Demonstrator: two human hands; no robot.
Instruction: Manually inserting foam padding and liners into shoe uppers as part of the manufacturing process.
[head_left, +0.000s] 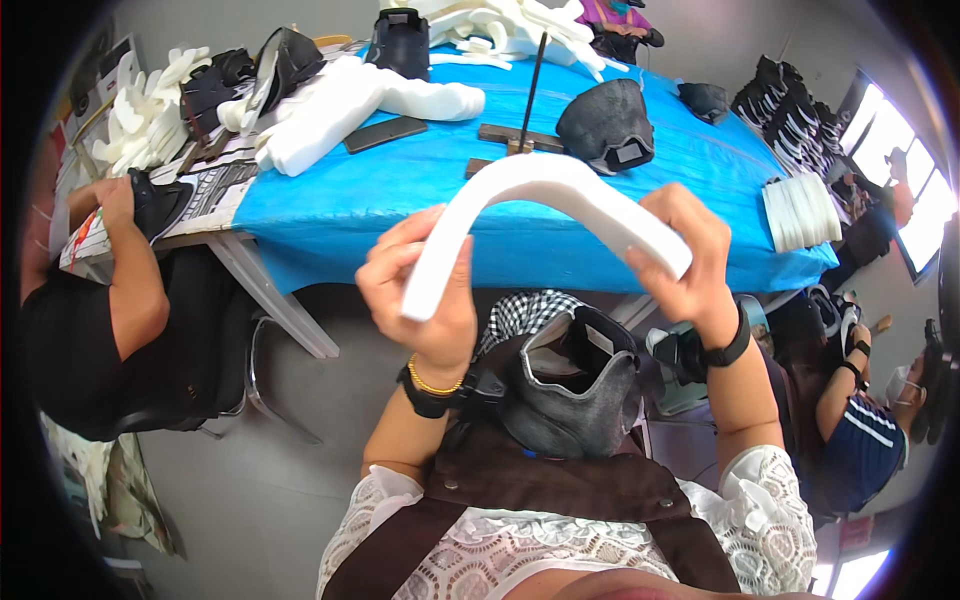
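The person holds a curved white foam strip [525,172] in the air, between the near edge of the blue-covered counter [330,215] and the chest. The strip stands as an arch, with its two ends pointing down toward the person. The left hand [420,285] grips the lower left end: its thumb is on the inner side and the other fingers are on the outer side, clamped on the foam. The right hand [690,255] is clamped on the other end, the thumb below and the fingers over the top. Beneath, on the lap, rests a cap-like dark grey fabric shell [570,400], its mouth open upward; the strip does not seem to touch it.

To handle the strip well, both hands should press with equal force, so that the curve stays even and does not twist. It seems better to hold with flat finger pads than with nails, because such foam probably dents or creases easily. Elbows near to the body would give steadier control. Some care is wise also at the far side, where the thin dark rod [533,90] rises from the counter; whether the arch is near to it in depth, one cannot tell.
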